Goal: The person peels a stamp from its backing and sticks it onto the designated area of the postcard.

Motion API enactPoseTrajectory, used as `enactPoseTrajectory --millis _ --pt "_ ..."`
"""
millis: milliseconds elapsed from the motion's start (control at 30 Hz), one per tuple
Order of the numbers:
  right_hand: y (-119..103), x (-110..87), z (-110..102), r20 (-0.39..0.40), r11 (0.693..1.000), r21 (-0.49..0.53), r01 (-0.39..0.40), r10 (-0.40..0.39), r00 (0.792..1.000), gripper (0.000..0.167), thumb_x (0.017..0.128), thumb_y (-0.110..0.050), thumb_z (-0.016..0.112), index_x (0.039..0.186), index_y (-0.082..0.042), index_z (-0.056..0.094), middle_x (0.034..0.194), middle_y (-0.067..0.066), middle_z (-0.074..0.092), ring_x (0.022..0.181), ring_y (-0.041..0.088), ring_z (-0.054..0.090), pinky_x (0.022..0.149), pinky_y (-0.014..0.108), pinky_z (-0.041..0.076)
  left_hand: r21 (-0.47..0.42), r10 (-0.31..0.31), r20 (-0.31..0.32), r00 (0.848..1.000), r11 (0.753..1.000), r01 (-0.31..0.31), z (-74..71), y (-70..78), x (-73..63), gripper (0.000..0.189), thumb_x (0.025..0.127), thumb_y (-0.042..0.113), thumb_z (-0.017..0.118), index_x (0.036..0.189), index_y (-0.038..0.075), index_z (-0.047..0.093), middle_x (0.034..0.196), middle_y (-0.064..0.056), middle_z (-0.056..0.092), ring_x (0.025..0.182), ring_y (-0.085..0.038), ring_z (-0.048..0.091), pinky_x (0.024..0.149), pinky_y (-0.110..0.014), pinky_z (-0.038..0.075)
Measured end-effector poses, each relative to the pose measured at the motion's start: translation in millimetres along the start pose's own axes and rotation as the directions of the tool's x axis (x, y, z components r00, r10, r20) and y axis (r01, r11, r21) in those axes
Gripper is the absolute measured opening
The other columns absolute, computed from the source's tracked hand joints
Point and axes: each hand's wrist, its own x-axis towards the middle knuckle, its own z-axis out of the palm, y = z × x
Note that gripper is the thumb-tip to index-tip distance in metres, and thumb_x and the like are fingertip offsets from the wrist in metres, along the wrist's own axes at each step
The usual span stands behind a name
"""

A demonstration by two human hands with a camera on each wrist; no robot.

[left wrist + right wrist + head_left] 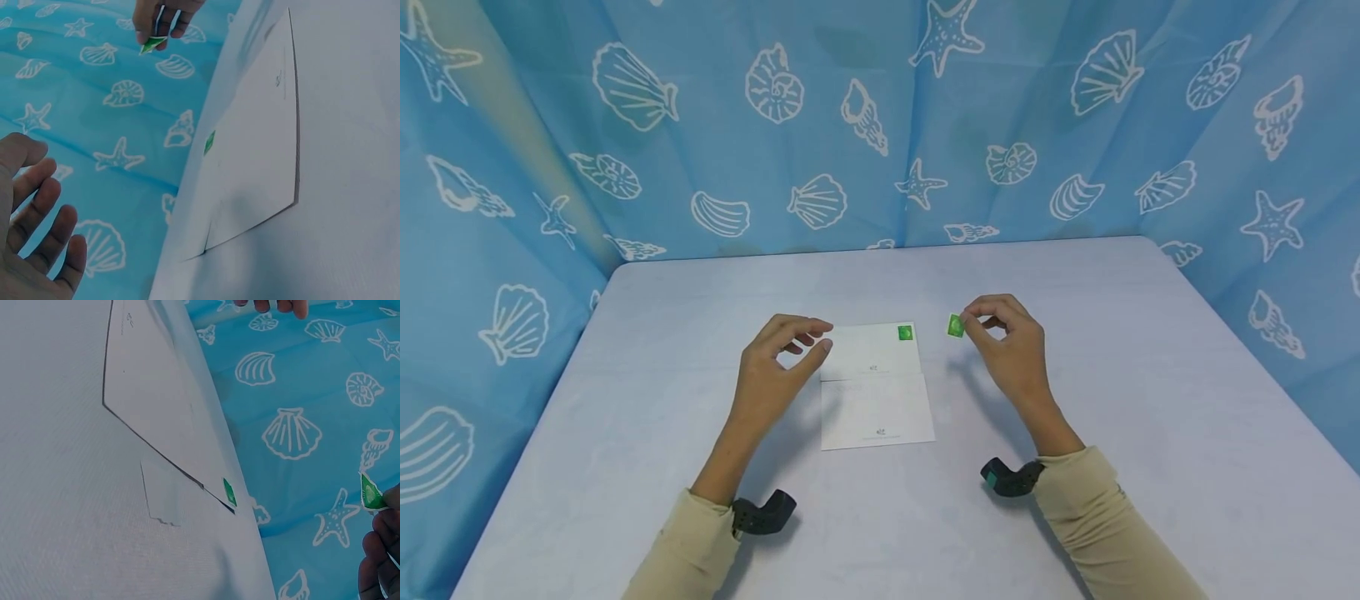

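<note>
Between thumb and fingertips my right hand [1011, 346] pinches a small green stamp [955, 326], held up to the right of two white envelopes. The far envelope [857, 350] bears another green stamp [906, 332] in its upper right corner. Directly nearer to me lies the second envelope [876, 408], along the far one's lower edge, with small print near its bottom. My left hand [775, 362] hovers at the left edge of the far envelope, fingers loosely bent and thumb apart, holding nothing. The left wrist view shows the pinched stamp [152, 44] tilted in the right hand's fingertips.
A white-covered table [700, 292] lies under everything. Behind and beside it hangs a blue curtain [865, 183] with white shells and starfish. A faint pale rectangular outline [162, 494] shows on the tabletop beside the envelopes. Black devices [763, 512] are strapped to both wrists.
</note>
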Motion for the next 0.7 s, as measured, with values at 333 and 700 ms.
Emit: enactPoseTrajectory --millis 333,700 --pt "-6.3 -0.2 -0.8 0.006 1.000 0.015 0.022 -0.022 1.000 0.009 0.093 -0.014 0.072 0.095 -0.005 0.074 0.106 -0.004 0.065 0.100 0.009 0.057 0.083 0.027 0.048 -0.019 0.026 -0.002 1.000 0.999 -0.026 0.1 5.7 0.9 0.021 0.095 0.022 0.072 0.115 0.018 0.074 0.114 0.007 0.063 0.100 -0.024 0.061 0.084 -0.034 0.050" --pt "-36.7 -2.8 -1.3 0.000 0.999 0.026 0.031 -0.031 1.000 0.006 0.092 -0.001 0.070 0.095 0.004 0.072 0.107 0.013 0.065 0.102 0.022 0.058 0.085 0.038 0.050 -0.024 0.048 -0.036 0.998 0.999 -0.049 -1.8 11.8 0.9 0.020 0.093 0.019 0.073 0.113 0.018 0.075 0.112 0.007 0.063 0.097 -0.014 0.059 0.083 -0.034 0.050"
